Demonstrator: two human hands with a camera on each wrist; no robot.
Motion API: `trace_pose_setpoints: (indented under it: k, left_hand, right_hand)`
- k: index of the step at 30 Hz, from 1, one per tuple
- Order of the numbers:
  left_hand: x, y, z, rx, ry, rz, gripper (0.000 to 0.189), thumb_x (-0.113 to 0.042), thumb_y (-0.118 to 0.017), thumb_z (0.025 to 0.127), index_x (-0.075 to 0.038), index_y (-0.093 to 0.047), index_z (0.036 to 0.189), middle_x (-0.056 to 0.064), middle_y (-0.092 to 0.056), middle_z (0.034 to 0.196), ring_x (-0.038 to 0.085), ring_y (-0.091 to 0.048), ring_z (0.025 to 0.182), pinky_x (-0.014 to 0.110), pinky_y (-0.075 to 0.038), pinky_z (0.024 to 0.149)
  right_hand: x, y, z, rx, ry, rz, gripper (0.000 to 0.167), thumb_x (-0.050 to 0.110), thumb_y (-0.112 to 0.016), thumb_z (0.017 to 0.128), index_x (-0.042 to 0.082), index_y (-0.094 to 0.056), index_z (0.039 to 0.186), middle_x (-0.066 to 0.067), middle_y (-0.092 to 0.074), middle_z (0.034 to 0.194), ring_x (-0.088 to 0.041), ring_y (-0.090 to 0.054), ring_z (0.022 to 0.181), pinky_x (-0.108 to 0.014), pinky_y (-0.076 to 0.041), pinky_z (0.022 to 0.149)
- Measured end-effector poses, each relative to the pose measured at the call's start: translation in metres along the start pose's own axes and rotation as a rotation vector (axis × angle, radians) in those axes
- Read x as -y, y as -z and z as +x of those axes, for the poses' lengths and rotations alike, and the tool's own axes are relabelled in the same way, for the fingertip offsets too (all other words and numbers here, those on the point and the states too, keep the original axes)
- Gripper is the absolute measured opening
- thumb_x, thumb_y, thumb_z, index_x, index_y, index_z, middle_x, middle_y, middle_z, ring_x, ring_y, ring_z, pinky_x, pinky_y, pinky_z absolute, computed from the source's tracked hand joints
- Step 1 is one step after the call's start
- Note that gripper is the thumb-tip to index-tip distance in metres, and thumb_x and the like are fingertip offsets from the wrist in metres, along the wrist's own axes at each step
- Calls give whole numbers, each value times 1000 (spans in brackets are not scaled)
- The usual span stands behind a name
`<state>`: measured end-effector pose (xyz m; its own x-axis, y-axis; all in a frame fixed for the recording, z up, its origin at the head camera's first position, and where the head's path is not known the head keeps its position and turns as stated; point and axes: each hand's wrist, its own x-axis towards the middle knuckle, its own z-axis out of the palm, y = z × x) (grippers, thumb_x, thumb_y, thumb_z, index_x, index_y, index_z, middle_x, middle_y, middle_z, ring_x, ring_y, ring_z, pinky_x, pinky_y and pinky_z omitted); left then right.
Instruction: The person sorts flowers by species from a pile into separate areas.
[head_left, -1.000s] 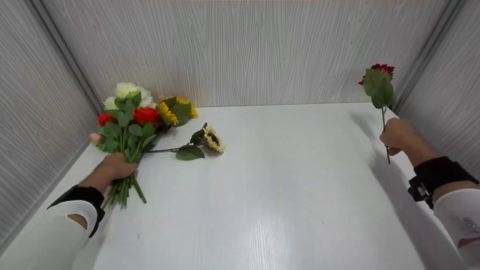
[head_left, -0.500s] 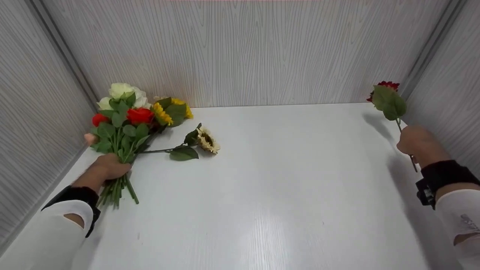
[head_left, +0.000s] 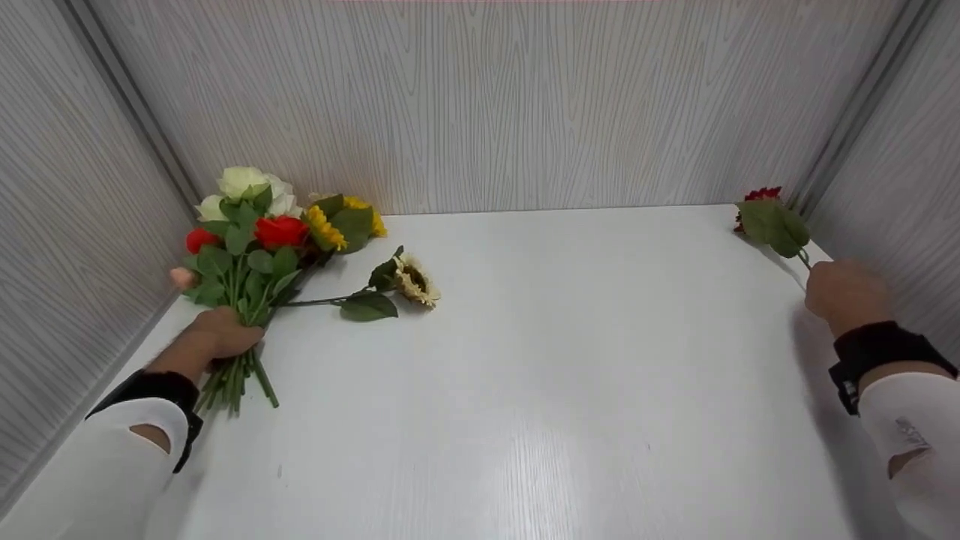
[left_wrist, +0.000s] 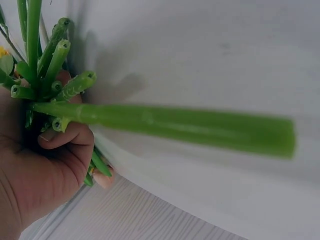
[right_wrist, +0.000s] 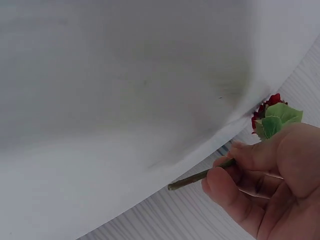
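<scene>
Over on the left of the table (head_left: 525, 337), the person's left grip (head_left: 223, 334) is wrapped round the stems (head_left: 236, 386) of a leafy bunch (head_left: 244, 262), which poke out below it. White roses (head_left: 244, 182) and red roses (head_left: 280, 232) crowd its top, with yellow flowers (head_left: 328, 229) just to their right. A cream flower (head_left: 415, 280) lies beside the bunch, facing right. Across near the far right corner, the right grip (head_left: 849, 296) pinches the thin stem (right_wrist: 189, 181) of a red flower (head_left: 772, 225) close to the back wall (head_left: 525, 105); whether that bloom touches the table, I can't tell
</scene>
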<state>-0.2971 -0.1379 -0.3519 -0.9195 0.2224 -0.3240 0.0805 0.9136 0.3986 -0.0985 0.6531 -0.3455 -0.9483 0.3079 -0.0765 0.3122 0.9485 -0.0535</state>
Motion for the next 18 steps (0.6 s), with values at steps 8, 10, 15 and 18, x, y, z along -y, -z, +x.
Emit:
trace_pose_setpoints:
  k: [8, 10, 15, 18]
  left_hand:
    - [3, 0, -1, 1, 15, -8, 51, -30, -47, 93, 17, -44, 113, 25, -49, 96, 29, -57, 76, 36, -52, 58]
    - [2, -1, 0, 1, 17, -17, 53, -30, -47, 93, 17, -44, 116, 26, -48, 98, 30, -57, 79, 36, -53, 59]
    - [3, 1, -2, 5, 35, -74, 62, -34, -50, 94, 18, -39, 127, 31, -46, 111, 34, -55, 92, 36, -53, 67]
    - [4, 2, -2, 12, 46, -107, 65, -37, -53, 95, 16, -38, 131, 31, -46, 116, 34, -54, 99, 35, -52, 75]
  right_hand:
    - [-3, -8, 5, -59, 67, -58, 15, -8, -45, 86, -11, -55, 74, -18, -55, 60, -27, -50, 54, -38, -45, 44]
    - [-6, -10, 5, -43, 70, -63, 14, -8, -46, 88, -14, -54, 78, -19, -56, 61, -28, -52, 54, -38, -47, 45]
    - [-8, -10, 1, -25, 66, -32, 16, -8, -42, 90, -17, -53, 83, -23, -58, 64, -29, -55, 56, -41, -48, 47]
    - [-8, -7, -2, -35, 64, -7, 18, -8, -40, 89, -17, -54, 83, -23, -58, 64, -30, -55, 56, -42, -48, 47]
